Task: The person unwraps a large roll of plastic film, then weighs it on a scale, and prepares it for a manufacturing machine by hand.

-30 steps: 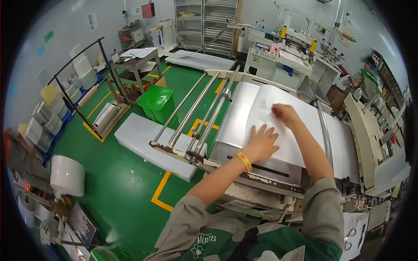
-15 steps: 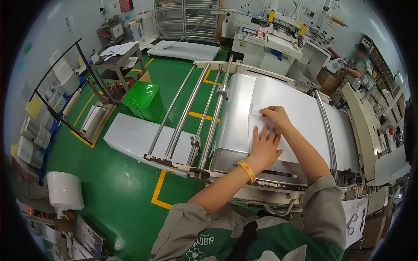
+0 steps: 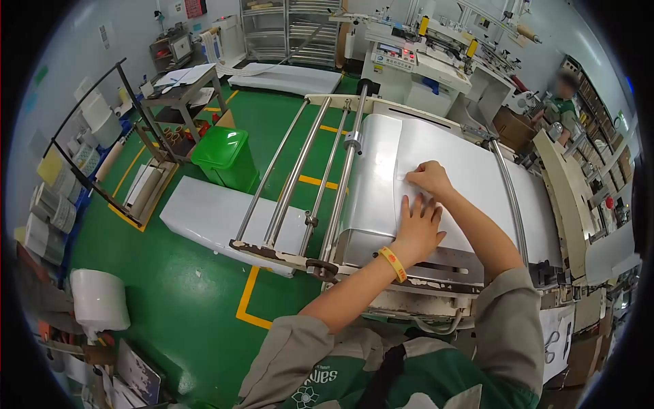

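A large white sheet (image 3: 470, 163) lies over the machine bed, its left edge along a shiny silver sheet (image 3: 371, 170). My left hand (image 3: 419, 228), with a yellow band at the wrist, rests flat on the white sheet with its fingers spread. Just above it, my right hand (image 3: 429, 178) is pinched at a small pale piece (image 3: 402, 176) near the white sheet's left edge. Most of that piece is hard to tell from the sheet. Metal rollers (image 3: 344, 184) run along the left side of the bed.
A green bin (image 3: 225, 157) and a long white wrapped block (image 3: 204, 215) stand on the floor at left. Another person (image 3: 562, 109) is at the far right. Scissors (image 3: 550, 346) lie on paper at lower right. A control panel (image 3: 394, 56) is at the back.
The small pale piece, earlier plainly seen standing out as a square beside my right hand, now shows much less. My right hand has shifted slightly up. The other person has changed posture.
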The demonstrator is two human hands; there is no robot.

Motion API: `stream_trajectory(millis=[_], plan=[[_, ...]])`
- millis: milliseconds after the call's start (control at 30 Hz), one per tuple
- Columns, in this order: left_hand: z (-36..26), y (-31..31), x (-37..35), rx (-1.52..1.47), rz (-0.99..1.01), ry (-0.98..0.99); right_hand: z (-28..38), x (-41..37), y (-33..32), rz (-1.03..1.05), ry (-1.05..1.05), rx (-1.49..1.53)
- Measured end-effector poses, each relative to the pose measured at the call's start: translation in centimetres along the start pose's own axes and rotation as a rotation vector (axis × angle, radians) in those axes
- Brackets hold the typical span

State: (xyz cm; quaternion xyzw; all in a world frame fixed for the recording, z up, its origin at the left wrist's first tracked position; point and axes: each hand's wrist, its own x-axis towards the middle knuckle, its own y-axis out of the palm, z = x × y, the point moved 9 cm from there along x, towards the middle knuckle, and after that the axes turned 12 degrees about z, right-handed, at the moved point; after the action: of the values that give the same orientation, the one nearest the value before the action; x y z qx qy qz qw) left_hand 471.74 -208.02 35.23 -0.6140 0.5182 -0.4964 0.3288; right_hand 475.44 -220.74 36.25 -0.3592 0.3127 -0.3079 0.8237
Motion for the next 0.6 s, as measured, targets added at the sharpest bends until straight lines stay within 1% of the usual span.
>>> stream_trajectory(millis=[33,133,167,267,300,400,433,467,533,600], plan=[[0.0,0.0,0.0,-0.002,-0.001,-0.002,0.0,0.1,0.0,0.033,0.012,-0.066],[0.1,0.0,0.0,-0.022,0.017,-0.006,1.6,-1.0,-1.5,-0.112,-0.161,-0.233],[-0.1,-0.4,-0.1,0.002,-0.038,0.008,2.8,-1.5,-1.3,-0.155,-0.374,-0.291],[0.0,-0.2,0.0,-0.023,0.044,-0.007,5.7,-3.7,1.3,-0.216,-0.828,-0.668],[0.0,-0.5,-0.1,-0.023,0.017,-0.001,4.9,-2.5,2.0,-0.118,-0.761,-0.637],[-0.1,-0.5,-0.1,-0.021,-0.008,0.015,4.0,-2.4,2.4,0.009,-0.598,-0.698],[-0.1,-0.6,-0.2,-0.013,-0.006,0.021,3.9,-2.6,2.5,0.049,-0.578,-0.687],[-0.1,-0.5,-0.1,-0.028,-0.003,0.021,4.0,-3.3,2.6,0.048,-0.601,-0.739],[0.1,-0.1,0.0,-0.051,0.077,-0.003,4.4,-4.9,2.9,0.133,-0.652,-0.717],[0.1,0.3,0.1,-0.036,0.099,-0.002,4.1,-5.8,3.1,0.157,-0.684,-0.713]])
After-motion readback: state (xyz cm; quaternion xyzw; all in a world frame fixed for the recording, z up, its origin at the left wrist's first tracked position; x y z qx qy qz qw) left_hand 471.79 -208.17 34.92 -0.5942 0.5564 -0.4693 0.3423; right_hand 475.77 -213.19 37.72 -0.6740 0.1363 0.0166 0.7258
